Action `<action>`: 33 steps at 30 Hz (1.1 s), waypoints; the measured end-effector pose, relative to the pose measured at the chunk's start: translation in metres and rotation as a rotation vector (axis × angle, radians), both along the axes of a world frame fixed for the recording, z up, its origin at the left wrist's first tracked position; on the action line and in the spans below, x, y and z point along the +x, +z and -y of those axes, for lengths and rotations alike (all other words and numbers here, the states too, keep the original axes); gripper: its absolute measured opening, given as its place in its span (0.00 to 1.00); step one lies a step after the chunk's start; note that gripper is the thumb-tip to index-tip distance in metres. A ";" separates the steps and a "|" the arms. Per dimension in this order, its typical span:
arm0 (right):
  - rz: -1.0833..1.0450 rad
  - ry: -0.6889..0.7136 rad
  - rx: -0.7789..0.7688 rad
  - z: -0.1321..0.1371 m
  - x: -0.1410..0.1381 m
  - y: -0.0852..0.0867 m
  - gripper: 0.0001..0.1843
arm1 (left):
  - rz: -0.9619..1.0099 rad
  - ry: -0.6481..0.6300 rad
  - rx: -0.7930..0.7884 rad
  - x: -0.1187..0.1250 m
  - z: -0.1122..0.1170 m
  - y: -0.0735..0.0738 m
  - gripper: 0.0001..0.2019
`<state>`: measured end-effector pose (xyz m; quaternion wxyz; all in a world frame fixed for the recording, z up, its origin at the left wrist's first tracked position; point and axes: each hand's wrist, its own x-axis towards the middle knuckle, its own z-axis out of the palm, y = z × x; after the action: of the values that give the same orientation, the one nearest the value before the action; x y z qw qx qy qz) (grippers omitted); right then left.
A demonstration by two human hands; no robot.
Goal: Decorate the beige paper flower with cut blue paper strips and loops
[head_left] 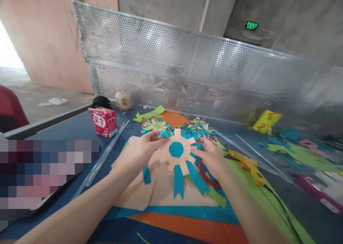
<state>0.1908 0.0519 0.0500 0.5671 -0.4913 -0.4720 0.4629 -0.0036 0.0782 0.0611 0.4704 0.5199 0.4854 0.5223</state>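
A paper rosette (184,160), with a scalloped blue centre, pale peach petals and blue ribbon tails, faces me above peach paper sheets (139,195). My left hand (150,144) has its fingers closed at the rosette's upper left edge, by some thin green and blue strips. On the opposite side, my right hand (211,158) pinches the petals between thumb and fingers. Below that hand lies a red ring-shaped thing (207,179), partly hidden. A second paper flower (155,125) with a green centre rests behind my left hand.
A yellow hot glue gun (249,167) with a black cord lies at right on green paper. Clear glue sticks (107,154), a red drink carton (103,122) and a yellow packet (266,121) are around. Paper scraps (199,126) lie before a perforated metal screen (150,58).
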 end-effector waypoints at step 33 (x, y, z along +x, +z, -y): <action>1.121 -0.531 0.633 0.000 0.046 0.034 0.14 | 0.490 -0.346 -0.250 0.002 0.005 0.007 0.18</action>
<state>0.2369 0.0523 0.0840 0.4479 -0.5661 -0.6697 -0.1746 -0.0012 0.0730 0.0680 0.7153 0.3916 0.3227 0.4804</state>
